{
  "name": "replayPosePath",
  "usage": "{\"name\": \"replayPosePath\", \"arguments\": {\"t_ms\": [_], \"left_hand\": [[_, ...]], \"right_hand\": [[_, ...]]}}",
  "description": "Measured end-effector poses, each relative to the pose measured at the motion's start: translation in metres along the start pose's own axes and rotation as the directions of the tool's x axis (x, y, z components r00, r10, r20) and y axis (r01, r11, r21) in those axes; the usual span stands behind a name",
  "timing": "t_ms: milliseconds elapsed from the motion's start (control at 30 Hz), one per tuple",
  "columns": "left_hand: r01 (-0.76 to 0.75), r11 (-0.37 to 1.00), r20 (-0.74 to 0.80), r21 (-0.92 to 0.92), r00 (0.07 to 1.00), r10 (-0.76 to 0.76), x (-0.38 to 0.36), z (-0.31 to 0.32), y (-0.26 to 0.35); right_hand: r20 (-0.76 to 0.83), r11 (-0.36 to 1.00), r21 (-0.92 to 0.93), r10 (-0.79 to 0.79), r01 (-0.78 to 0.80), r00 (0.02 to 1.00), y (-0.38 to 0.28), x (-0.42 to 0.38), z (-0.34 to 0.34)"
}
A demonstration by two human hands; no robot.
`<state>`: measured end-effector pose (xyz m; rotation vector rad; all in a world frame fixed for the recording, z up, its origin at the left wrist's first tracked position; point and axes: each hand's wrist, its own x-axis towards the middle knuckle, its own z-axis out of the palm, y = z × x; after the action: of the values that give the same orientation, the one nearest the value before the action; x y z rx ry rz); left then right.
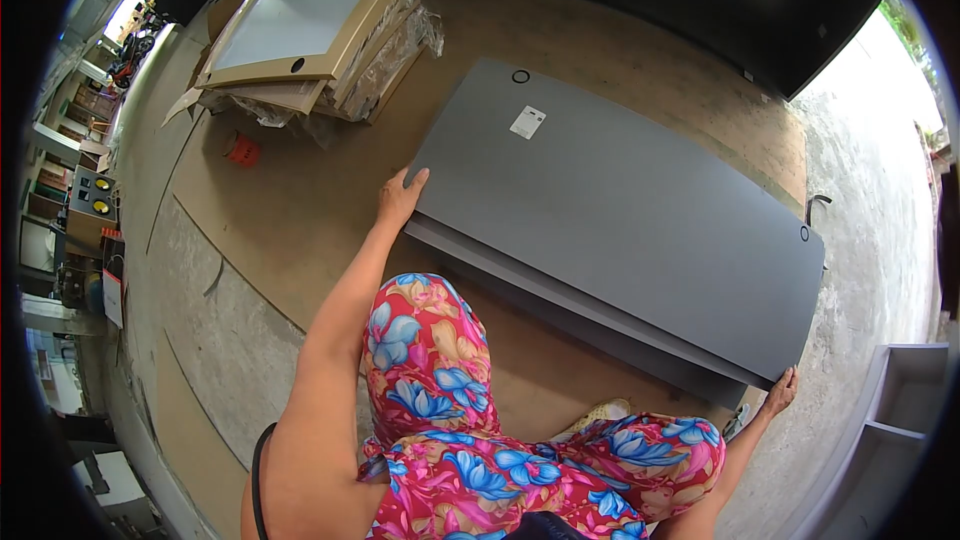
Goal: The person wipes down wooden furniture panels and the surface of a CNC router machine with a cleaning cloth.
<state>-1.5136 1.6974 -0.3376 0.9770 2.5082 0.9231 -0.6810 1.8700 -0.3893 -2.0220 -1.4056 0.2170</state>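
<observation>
Working over brown floor sheeting (235, 205). Right of centre, seemingly steadying or aligning the top grey panel (600, 210), laid on at least 1 lower panel (600, 342): grasping its near-left corner with the left hand (399, 200), holding its near-right corner with the right hand (780, 393), underside grip impossible to tell. In any shift, calling for even support at 2 ends. Leftward, hemmed in by a far framed stack (300, 20); near right, by a white shelf unit (895, 430). Also showing 1 orange-red item (243, 151), left, and 1 white label (528, 122).
</observation>
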Motion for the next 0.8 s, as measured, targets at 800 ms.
{"name": "replayPosePath", "arguments": {"t_ms": [800], "left_hand": [[0.031,0.998,0.046,0.052,0.998,-0.034,-0.007,-0.006,-0.006]], "right_hand": [[0.18,0.907,-0.337,0.324,-0.251,0.929,-0.017,0.03,-0.001]]}}
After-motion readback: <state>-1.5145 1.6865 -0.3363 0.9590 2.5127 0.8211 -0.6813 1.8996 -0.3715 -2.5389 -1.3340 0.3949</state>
